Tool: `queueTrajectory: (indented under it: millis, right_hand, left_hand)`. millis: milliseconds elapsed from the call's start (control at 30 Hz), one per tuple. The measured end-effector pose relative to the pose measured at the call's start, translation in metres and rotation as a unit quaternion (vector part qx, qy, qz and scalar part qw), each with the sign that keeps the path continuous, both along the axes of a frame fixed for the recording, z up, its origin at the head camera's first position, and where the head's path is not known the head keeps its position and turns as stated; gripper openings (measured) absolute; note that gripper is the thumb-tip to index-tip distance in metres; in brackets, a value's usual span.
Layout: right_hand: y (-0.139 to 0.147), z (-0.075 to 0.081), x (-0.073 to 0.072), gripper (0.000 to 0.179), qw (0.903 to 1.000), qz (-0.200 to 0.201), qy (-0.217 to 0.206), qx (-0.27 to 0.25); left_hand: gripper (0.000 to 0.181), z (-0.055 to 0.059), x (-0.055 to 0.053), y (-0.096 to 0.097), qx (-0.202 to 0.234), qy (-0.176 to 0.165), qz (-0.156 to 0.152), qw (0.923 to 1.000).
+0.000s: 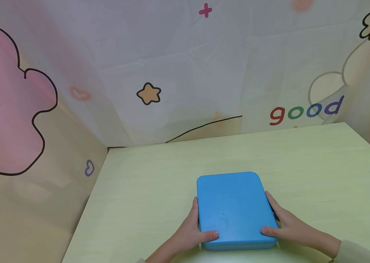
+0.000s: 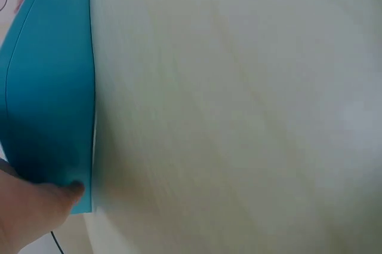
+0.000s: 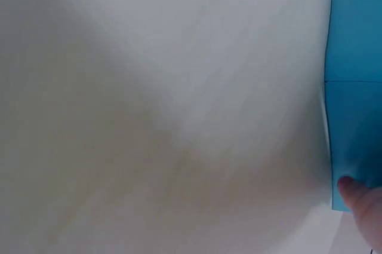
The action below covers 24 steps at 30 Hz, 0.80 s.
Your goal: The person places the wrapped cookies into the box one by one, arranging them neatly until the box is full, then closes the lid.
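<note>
A blue rectangular box (image 1: pixel 234 208) with rounded corners lies flat, low on the pale green table in the head view. Both hands hold it from opposite sides. The left hand (image 1: pixel 193 230) grips the left side, its thumb over the front left corner of the top. On the other side the right hand (image 1: pixel 291 224) has its thumb on the top near the front right corner and its fingers along the side. Something dark shows between this hand and the box's side. Each wrist view catches a thumb against the blue box (image 2: pixel 51 86), which looks teal there.
The pale green table (image 1: pixel 139 190) spreads around the box on all sides. Behind it hangs a light printed cloth (image 1: pixel 185 73) with a star, a flower and the word "good". Another cloth wall (image 1: pixel 40 204) with a pink shape borders the table's left edge.
</note>
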State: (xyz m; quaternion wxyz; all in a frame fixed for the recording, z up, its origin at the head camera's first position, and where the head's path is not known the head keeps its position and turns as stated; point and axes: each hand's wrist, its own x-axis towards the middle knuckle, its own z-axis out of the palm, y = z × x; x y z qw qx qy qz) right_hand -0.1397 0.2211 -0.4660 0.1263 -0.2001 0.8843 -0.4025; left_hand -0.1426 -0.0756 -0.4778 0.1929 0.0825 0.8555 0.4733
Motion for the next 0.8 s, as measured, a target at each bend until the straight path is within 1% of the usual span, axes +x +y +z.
queueTrajectory:
  millis: [67, 133, 200, 267, 333, 433, 533, 600, 700, 800]
  right_hand:
    - [-0.002, 0.002, -0.002, 0.093, 0.9996, -0.004, 0.028, 0.001]
    - [-0.004, 0.003, -0.005, 0.089, 0.9972, -0.003, 0.075, 0.011]
    - [-0.006, 0.003, -0.009, 0.086, 0.9909, 0.003, 0.131, 0.031]
    - [-0.007, 0.003, -0.011, 0.082, 0.9844, 0.007, 0.166, 0.057]
    - [-0.008, 0.003, -0.012, 0.080, 0.9780, 0.005, 0.190, 0.086]
    - [-0.009, 0.002, -0.012, 0.078, 0.9753, -0.003, 0.189, 0.114]
    - [-0.009, 0.003, -0.011, 0.078, 0.9720, -0.004, 0.199, 0.125]
    - [-0.009, 0.005, -0.012, 0.078, 0.9712, -0.002, 0.203, 0.126]
    - [-0.009, 0.010, -0.014, 0.078, 0.9660, 0.001, 0.220, 0.136]
    - [-0.008, 0.018, -0.020, 0.075, 0.9651, -0.002, 0.226, 0.132]
  left_hand:
    - [0.117, 0.003, 0.000, 0.002, -0.020, 0.031, 0.004, 0.9993]
    - [0.116, 0.007, -0.002, 0.004, -0.052, 0.072, -0.002, 0.9960]
    - [0.115, 0.011, -0.005, 0.006, -0.089, 0.111, -0.017, 0.9897]
    - [0.113, 0.015, -0.007, 0.008, -0.120, 0.136, -0.036, 0.9827]
    - [0.113, 0.017, -0.008, 0.009, -0.141, 0.142, -0.051, 0.9785]
    - [0.112, 0.019, -0.008, 0.008, -0.152, 0.140, -0.062, 0.9765]
    - [0.111, 0.020, -0.009, 0.008, -0.160, 0.147, -0.072, 0.9733]
    - [0.110, 0.021, -0.010, 0.007, -0.163, 0.155, -0.074, 0.9717]
    - [0.104, 0.023, -0.012, 0.007, -0.162, 0.164, -0.073, 0.9704]
    - [0.096, 0.026, -0.017, 0.004, -0.148, 0.170, -0.064, 0.9721]
